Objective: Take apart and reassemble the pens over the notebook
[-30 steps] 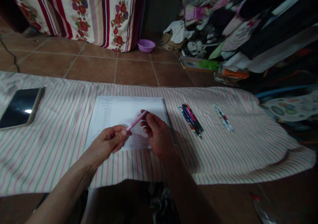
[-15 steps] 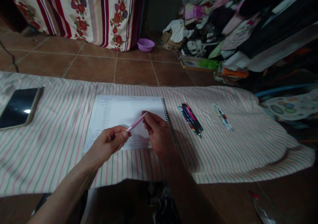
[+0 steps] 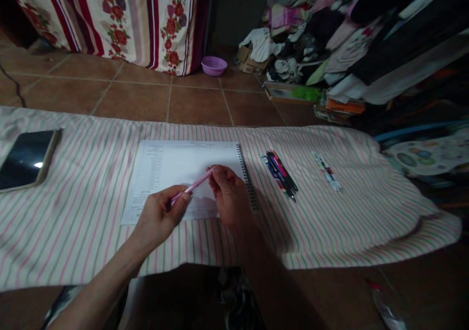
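A slim pink pen spans the gap between my two hands, tilted up to the right. My left hand is closed on its lower left end, thumb along the barrel. The fingertips of my right hand pinch the upper right end, and they partly hide the tip. Beneath both hands lies a spiral-bound notebook, its page mostly blank with a printed column on the left. To the right of the notebook is a bunch of several pens.
A striped cloth covers the surface. At the left lies a phone; farther right are slim white patterned pens. Beyond, on the tiled floor, stand a purple basin and a heap of clothes.
My left hand has shifted slightly left and its grip on the pen has changed, with the pen's end now showing past the fingers. My right hand still pinches the other end.
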Demonstrator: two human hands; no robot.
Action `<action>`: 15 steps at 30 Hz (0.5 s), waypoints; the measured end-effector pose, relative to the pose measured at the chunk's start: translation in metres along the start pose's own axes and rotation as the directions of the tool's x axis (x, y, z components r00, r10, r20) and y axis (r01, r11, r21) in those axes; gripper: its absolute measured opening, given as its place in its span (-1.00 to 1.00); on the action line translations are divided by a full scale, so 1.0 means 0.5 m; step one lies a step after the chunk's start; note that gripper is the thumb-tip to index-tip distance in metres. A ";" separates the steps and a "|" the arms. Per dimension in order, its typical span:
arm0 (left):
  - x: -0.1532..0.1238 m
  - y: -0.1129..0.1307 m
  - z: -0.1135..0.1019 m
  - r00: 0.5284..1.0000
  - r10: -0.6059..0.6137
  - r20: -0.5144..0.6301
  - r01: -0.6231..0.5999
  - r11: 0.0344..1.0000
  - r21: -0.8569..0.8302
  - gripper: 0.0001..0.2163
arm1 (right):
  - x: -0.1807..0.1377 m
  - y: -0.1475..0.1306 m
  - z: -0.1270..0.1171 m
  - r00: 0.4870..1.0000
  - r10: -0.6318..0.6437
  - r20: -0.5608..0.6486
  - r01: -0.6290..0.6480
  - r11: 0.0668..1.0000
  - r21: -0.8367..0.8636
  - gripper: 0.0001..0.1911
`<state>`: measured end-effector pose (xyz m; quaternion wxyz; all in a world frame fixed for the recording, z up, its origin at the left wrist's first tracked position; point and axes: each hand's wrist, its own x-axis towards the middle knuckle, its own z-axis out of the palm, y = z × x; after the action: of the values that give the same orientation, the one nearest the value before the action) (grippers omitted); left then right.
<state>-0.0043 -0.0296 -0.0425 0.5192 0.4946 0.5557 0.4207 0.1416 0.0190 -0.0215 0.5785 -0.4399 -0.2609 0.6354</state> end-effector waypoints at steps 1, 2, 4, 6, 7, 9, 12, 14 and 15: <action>0.001 0.003 0.001 1.000 -0.022 0.003 0.023 0.999 -0.038 -0.71 | -0.002 -0.002 0.001 0.999 0.022 0.024 -0.023 0.999 0.043 -0.72; 0.001 0.007 0.002 0.999 -0.048 0.011 0.048 0.996 -0.078 -0.69 | -0.004 -0.005 0.002 0.998 0.047 0.044 -0.050 0.996 0.079 -0.70; 0.002 0.016 0.003 0.994 -0.098 0.038 0.103 0.983 -0.151 -0.68 | -0.006 -0.011 0.001 0.993 0.098 0.068 -0.105 0.988 0.114 -0.69; 0.002 0.026 0.002 0.989 -0.134 0.068 0.145 0.970 -0.196 -0.68 | -0.007 -0.016 -0.002 0.989 0.135 0.068 -0.141 0.986 0.087 -0.71; 0.003 0.030 0.001 0.987 -0.143 0.076 0.156 0.966 -0.207 -0.68 | -0.007 -0.018 -0.003 0.988 0.144 0.063 -0.148 0.987 0.064 -0.71; 0.003 0.033 -0.002 0.985 -0.147 0.092 0.164 0.964 -0.211 -0.68 | -0.006 -0.020 -0.006 0.988 0.147 0.042 -0.148 0.989 0.024 -0.73; 0.004 0.032 -0.004 0.984 -0.142 0.107 0.162 0.965 -0.208 -0.68 | -0.003 -0.021 -0.007 0.991 0.134 0.002 -0.134 0.991 -0.009 -0.75; 0.004 0.028 -0.005 0.985 -0.138 0.106 0.157 0.966 -0.204 -0.68 | -0.001 -0.023 -0.007 0.992 0.129 -0.009 -0.129 0.991 -0.022 -0.77; 0.004 0.026 -0.005 0.985 -0.136 0.106 0.155 0.968 -0.199 -0.68 | 0.001 -0.024 -0.006 0.992 0.126 -0.011 -0.127 0.992 -0.022 -0.77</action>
<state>-0.0053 -0.0253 -0.0297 0.6221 0.4145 0.5196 0.4138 0.1505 0.0211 -0.0131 0.5334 -0.4650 -0.2368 0.6657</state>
